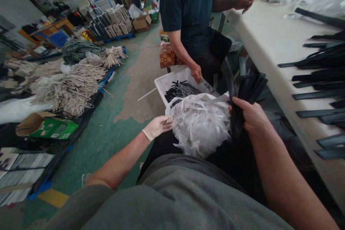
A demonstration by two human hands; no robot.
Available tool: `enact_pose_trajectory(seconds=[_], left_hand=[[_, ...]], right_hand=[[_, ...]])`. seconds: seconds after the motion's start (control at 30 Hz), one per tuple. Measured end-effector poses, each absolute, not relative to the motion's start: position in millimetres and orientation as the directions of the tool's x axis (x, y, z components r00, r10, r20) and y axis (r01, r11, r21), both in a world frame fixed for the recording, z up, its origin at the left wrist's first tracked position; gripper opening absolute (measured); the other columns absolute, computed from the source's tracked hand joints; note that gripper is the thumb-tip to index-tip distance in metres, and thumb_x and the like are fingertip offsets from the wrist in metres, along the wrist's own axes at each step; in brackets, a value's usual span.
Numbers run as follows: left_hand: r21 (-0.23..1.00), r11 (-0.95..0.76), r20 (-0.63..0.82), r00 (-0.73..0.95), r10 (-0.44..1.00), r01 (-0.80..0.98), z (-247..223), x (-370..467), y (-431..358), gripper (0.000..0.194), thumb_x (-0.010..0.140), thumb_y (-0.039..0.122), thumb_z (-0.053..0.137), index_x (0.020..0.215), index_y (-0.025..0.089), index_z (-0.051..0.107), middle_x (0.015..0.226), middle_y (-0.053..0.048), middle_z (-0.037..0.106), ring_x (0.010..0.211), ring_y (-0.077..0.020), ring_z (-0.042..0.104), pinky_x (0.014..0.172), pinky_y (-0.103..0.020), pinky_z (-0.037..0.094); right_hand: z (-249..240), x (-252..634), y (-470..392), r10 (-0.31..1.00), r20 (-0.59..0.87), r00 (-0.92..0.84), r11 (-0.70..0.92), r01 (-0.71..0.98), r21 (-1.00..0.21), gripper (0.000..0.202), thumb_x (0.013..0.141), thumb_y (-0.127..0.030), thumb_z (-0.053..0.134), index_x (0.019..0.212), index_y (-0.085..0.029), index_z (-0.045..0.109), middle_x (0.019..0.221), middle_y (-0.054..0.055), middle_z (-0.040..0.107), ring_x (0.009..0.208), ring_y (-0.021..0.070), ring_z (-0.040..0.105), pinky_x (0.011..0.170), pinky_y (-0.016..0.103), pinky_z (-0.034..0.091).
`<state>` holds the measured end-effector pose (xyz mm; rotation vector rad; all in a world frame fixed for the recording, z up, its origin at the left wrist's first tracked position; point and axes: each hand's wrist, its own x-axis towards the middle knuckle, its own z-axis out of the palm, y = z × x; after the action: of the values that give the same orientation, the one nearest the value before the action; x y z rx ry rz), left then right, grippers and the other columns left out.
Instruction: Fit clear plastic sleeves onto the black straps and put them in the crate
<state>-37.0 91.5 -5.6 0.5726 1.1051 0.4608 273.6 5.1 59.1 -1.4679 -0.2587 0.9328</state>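
A bundle of flat black straps [238, 115] is clasped in my right hand [254, 116], its ends standing up beside the white table. My left hand [159, 126], in a pale glove, has its fingers pressed together at the left edge of a heap of white plastic strips [202, 122]. Whatever it pinches there is too small to make out. The strips lie over my lap, in front of a white bin [161, 82] that holds thin black strips [180, 90].
Across from me sits a co-worker [188, 10], one hand above the bin. More black straps [320, 77] lie along the white table [264, 32] on my right. Bundles of beige cords [67, 90] fill a pallet to the left, near a green box [58, 128].
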Motion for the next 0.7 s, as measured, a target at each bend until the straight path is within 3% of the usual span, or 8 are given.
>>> enact_pose_trajectory(seconds=[0.1, 0.17, 0.27, 0.37, 0.47, 0.6, 0.7], left_hand=[[0.599, 0.797, -0.699, 0.439, 0.564, -0.070, -5.4, -11.2, 78.8, 0.014, 0.085, 0.023, 0.055, 0.087, 0.013, 0.065, 0.080, -0.008, 0.072, 0.068, -0.0145, 0.069, 0.077, -0.030, 0.056], [0.607, 0.793, -0.694, 0.453, 0.559, -0.048, -4.5, 1.2, 70.0, 0.018, 0.086, 0.023, 0.052, 0.087, 0.012, 0.066, 0.079, -0.009, 0.072, 0.068, -0.0152, 0.069, 0.077, -0.030, 0.056], [0.702, 0.711, -0.644, 0.454, 0.616, 0.031, -3.0, 12.8, 60.0, 0.021, 0.083, 0.025, 0.055, 0.086, 0.010, 0.068, 0.077, -0.010, 0.073, 0.068, -0.0163, 0.070, 0.077, -0.030, 0.055], [0.829, 0.552, -0.528, 0.460, 0.714, 0.094, -1.4, 20.0, 53.3, 0.025, 0.078, 0.032, 0.063, 0.086, 0.009, 0.069, 0.076, -0.010, 0.073, 0.072, -0.0185, 0.070, 0.079, -0.031, 0.055], [0.892, 0.434, -0.439, 0.459, 0.772, 0.124, -0.2, 25.4, 49.1, 0.028, 0.073, 0.036, 0.069, 0.081, 0.010, 0.070, 0.072, -0.008, 0.072, 0.073, -0.0196, 0.070, 0.079, -0.032, 0.055], [0.911, 0.389, -0.408, 0.446, 0.796, 0.140, -0.7, 29.4, 46.5, 0.030, 0.071, 0.039, 0.072, 0.078, 0.010, 0.071, 0.070, -0.007, 0.071, 0.070, -0.0198, 0.069, 0.077, -0.032, 0.055], [0.891, 0.445, -0.434, 0.456, 0.777, 0.089, -0.6, 30.5, 45.0, 0.028, 0.071, 0.037, 0.070, 0.077, 0.010, 0.071, 0.067, -0.007, 0.070, 0.068, -0.0198, 0.069, 0.075, -0.032, 0.055]], right_hand=[[44.2, 275.4, -3.0, 0.604, -0.451, 0.657, -0.186, -0.434, -0.881, 0.012, 0.063, -0.020, 0.075, 0.063, -0.014, 0.064, 0.049, 0.002, 0.060, 0.041, 0.0138, 0.054, 0.034, 0.023, 0.045], [35.2, 278.1, -8.4, 0.572, -0.407, 0.712, -0.135, -0.408, -0.903, 0.014, 0.060, -0.020, 0.076, 0.064, -0.016, 0.064, 0.050, 0.000, 0.060, 0.041, 0.0138, 0.055, 0.035, 0.024, 0.047], [29.1, 280.8, -16.4, 0.494, -0.319, 0.809, -0.053, -0.338, -0.940, 0.017, 0.057, -0.022, 0.077, 0.065, -0.018, 0.063, 0.050, -0.003, 0.060, 0.038, 0.0132, 0.053, 0.036, 0.025, 0.048], [31.9, 280.1, -25.5, 0.535, -0.295, 0.792, -0.101, -0.287, -0.953, 0.019, 0.057, -0.026, 0.077, 0.068, -0.017, 0.064, 0.052, -0.001, 0.061, 0.040, 0.0146, 0.055, 0.037, 0.026, 0.047], [35.5, 281.6, -35.3, 0.549, -0.196, 0.812, -0.212, -0.092, -0.973, 0.021, 0.062, -0.032, 0.075, 0.074, -0.016, 0.068, 0.055, 0.001, 0.064, 0.048, 0.0179, 0.060, 0.041, 0.027, 0.047], [35.9, 287.4, -43.9, 0.449, 0.040, 0.892, -0.345, 0.215, -0.914, 0.023, 0.067, -0.036, 0.071, 0.078, -0.016, 0.071, 0.059, 0.003, 0.066, 0.059, 0.0215, 0.066, 0.045, 0.027, 0.047], [38.2, 283.3, -43.9, 0.533, -0.106, 0.840, -0.303, 0.072, -0.950, 0.029, 0.065, -0.038, 0.072, 0.081, -0.014, 0.070, 0.056, 0.002, 0.065, 0.051, 0.0207, 0.063, 0.042, 0.027, 0.046]])
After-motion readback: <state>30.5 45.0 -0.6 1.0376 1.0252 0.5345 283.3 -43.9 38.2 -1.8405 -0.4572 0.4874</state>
